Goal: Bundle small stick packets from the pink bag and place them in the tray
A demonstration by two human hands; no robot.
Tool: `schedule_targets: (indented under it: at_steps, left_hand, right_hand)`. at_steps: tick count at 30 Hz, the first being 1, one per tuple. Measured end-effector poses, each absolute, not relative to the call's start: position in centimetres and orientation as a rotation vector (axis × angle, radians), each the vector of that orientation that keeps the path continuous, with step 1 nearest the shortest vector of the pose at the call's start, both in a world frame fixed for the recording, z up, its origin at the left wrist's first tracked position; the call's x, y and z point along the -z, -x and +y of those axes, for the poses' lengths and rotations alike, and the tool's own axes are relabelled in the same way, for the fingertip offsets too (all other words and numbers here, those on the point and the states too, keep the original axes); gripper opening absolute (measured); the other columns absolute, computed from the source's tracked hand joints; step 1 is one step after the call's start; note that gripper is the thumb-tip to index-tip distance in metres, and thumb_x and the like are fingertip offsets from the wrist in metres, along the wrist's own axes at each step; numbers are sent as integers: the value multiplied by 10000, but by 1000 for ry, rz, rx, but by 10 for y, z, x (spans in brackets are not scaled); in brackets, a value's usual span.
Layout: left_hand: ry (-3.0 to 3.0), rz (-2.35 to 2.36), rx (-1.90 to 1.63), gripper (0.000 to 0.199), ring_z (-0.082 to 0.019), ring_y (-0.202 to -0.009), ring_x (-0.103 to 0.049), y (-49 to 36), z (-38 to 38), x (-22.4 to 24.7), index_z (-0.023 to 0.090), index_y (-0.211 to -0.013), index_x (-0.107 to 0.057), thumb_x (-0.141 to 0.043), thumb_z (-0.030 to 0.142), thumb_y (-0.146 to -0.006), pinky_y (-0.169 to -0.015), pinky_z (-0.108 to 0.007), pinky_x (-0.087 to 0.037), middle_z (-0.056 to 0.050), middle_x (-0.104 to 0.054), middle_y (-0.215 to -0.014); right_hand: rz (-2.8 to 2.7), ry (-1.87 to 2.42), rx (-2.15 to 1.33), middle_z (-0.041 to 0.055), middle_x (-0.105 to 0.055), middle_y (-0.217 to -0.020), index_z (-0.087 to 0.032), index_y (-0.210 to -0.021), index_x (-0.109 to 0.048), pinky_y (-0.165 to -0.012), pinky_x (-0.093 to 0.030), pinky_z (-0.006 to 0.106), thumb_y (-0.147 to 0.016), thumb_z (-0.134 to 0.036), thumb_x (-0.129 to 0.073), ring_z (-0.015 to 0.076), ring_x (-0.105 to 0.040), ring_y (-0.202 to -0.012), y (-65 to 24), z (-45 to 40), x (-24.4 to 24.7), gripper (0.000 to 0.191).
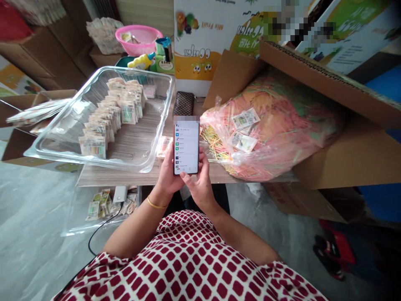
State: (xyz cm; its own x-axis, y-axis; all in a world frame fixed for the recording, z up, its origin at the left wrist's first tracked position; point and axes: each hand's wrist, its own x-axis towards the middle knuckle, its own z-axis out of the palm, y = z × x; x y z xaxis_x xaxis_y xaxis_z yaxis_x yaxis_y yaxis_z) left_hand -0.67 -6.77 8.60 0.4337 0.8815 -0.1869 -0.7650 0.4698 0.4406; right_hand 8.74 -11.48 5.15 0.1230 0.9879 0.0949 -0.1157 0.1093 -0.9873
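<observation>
Our left hand (164, 177) and right hand (202, 186) gripped the phone (186, 148), between tray (128, 144) and bag (269, 161). We had packets (128, 109) lined up, two loose ones (245, 119) atop the bag; looked kinda partway.

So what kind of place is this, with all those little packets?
Probably a small packing workshop. Rows of small printed packets fill part of a large clear plastic tray, and a big see-through plastic bag of thin coloured sticks bulges from an open brown cardboard box.
</observation>
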Motion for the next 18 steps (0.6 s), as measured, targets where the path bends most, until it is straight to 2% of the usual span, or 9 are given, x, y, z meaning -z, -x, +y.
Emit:
schedule_targets:
  at_steps: [5, 11, 16, 18]
  left_hand:
    - [-340, 453, -1043, 631, -316, -1232, -664, 7, -68, -82, 199, -1442, -579, -336, 625, -1045, -1003, -479, -580, -124, -694, -1353]
    - [-314, 475, -991, 639, -340, -1314, -617, 9, -72, -78, 214, -1418, -608, -336, 647, -1034, -1087, -520, -523, -115, -692, -1370]
    - [-257, 504, -941, 665, -348, -1332, -607, 8, -76, -75, 154, -1411, -612, -311, 623, -1049, -1135, -538, -474, -139, -732, -1294]
    - [-244, 500, -945, 662, -341, -1316, -622, 6, -77, -73, 140, -1420, -604, -328, 614, -1050, -1143, -525, -470, -140, -739, -1282]
  right_hand:
    - [-1118, 1183, -1070, 167, -438, -1576, -261, -1564, -269, -1116, -519, 496, -857, -475, -763, 286, -548, -1370, -89, -118, -51, 889]
    - [-1219, 1230, -1043, 167, -521, -1486, -229, -1553, -340, -1135, -473, 519, -940, -620, -622, 285, -578, -1301, -119, -108, -54, 779]
    - [-1281, 1202, -1021, 161, -329, -1654, -282, -1578, -285, -1179, -421, 537, -886, -562, -719, 296, -489, -1421, -134, -92, -59, 863]
    - [-1321, 1212, -1016, 157, -328, -1658, -297, -1600, -242, -1168, -437, 537, -875, -524, -739, 297, -458, -1452, -135, -85, -61, 908]
